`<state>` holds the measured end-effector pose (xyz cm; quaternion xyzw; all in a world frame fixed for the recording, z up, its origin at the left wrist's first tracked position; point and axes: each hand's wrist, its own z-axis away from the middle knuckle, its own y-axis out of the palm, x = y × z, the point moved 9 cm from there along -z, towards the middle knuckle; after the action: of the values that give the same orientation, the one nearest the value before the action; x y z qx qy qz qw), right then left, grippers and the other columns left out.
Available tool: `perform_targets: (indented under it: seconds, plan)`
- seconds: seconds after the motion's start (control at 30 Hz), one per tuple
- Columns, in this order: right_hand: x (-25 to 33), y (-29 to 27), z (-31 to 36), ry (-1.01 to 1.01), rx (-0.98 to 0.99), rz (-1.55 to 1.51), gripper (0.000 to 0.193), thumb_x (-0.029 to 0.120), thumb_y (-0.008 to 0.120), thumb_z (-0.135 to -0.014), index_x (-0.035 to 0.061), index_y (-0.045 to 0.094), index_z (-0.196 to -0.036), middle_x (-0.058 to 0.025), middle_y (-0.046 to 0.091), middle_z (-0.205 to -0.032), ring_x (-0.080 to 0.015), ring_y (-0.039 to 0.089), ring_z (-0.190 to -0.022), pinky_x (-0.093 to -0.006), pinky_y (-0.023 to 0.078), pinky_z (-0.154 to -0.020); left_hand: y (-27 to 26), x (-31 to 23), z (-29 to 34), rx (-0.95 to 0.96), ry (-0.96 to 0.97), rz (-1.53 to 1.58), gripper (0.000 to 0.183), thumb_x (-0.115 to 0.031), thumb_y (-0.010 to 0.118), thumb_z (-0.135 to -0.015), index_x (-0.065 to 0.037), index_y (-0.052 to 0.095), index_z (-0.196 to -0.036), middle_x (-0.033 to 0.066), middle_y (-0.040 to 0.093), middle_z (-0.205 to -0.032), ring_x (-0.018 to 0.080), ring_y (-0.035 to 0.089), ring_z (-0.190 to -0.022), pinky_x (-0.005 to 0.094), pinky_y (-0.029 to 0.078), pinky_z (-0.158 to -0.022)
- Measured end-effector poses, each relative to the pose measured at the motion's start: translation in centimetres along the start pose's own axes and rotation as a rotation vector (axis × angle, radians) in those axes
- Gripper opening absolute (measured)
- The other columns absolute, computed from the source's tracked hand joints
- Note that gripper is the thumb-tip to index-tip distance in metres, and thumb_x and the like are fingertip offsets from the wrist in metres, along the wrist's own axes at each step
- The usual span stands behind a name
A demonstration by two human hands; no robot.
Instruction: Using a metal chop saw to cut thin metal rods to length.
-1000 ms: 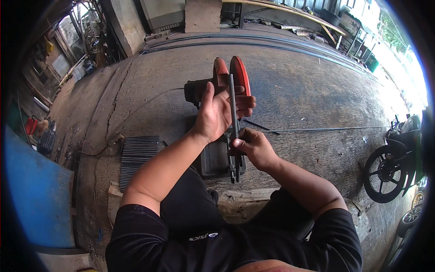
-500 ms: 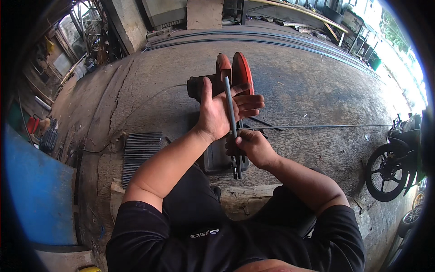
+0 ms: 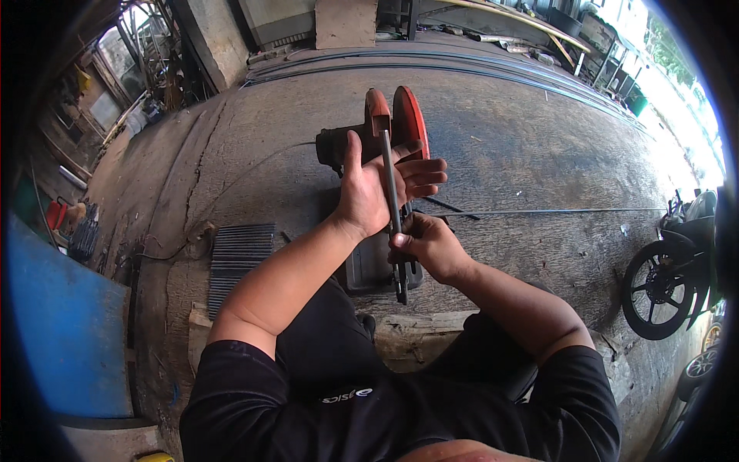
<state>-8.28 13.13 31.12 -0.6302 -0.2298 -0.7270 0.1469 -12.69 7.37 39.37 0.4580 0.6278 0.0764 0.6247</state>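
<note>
Ahead of me on the floor stands a chop saw with red-orange guards [image 3: 411, 123], a dark motor and a dark base. A straight grey metal rod [image 3: 389, 177] runs from beside the guard down toward me; I cannot tell whether it is joined to the saw. Under it lies my left hand [image 3: 372, 183], palm up and open, its fingers spread to the right. At the rod's near end my right hand [image 3: 427, 245] is closed, thumb on top. Its fingertips are hidden behind the rod and the dark saw parts.
A row of short metal bars [image 3: 242, 262] lies left of the saw. One long thin bar [image 3: 554, 211] stretches right toward a motorcycle wheel [image 3: 657, 292]. A cable [image 3: 231, 181] crosses the floor. Long pipes [image 3: 431, 63] lie at the back, and a blue panel [image 3: 65, 316] stands left.
My right hand has shifted slightly, and its thumb now lies over the rod's near end. My left hand has kept its place.
</note>
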Motion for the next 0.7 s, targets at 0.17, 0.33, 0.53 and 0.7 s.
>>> perform_targets:
  seconds: [0.17,0.33,0.53,0.7]
  plan:
    - [0.0,-0.2,0.2,0.029,-0.002,0.019,0.019,0.013,0.055,-0.094,-0.0053,0.056,-0.095,-0.0115,0.066,-0.083,-0.0174,0.066,-0.078,-0.0310,0.053,-0.074,0.4,0.0,0.2,0.039,-0.023,-0.029,0.113,-0.089,0.015,-0.073,0.006,0.040,-0.129,0.0260,0.060,-0.115,0.0347,0.060,-0.107,0.0415,0.046,-0.093]
    - [-0.3,0.1,0.2,0.051,0.041,-0.056,0.022,0.013,0.051,-0.096,-0.0070,0.056,-0.101,-0.0137,0.066,-0.088,-0.0196,0.067,-0.081,-0.0324,0.053,-0.077,0.3,0.5,0.5,0.063,-0.083,-0.037,0.116,-0.090,0.015,-0.071,0.006,0.038,-0.130,0.0264,0.060,-0.114,0.0358,0.059,-0.109,0.0428,0.045,-0.095]
    - [0.7,0.2,0.0,-0.013,0.090,-0.086,0.022,0.018,0.057,-0.094,-0.0018,0.054,-0.104,-0.0096,0.061,-0.094,-0.0202,0.064,-0.085,-0.0375,0.055,-0.078,0.4,0.5,0.3,0.110,-0.063,0.003,0.111,-0.088,0.018,-0.074,0.004,0.038,-0.133,0.0272,0.056,-0.120,0.0368,0.053,-0.115,0.0448,0.040,-0.100]
    - [5.5,-4.1,0.5,-0.222,-0.038,-0.439,0.017,0.020,0.054,-0.094,0.0029,0.050,-0.093,-0.0111,0.059,-0.086,-0.0226,0.062,-0.078,-0.0385,0.053,-0.078,-1.4,-1.5,0.0,0.035,-0.004,-0.050,0.098,-0.080,0.016,-0.083,0.002,0.040,-0.132,0.0259,0.056,-0.121,0.0344,0.053,-0.117,0.0437,0.040,-0.100]
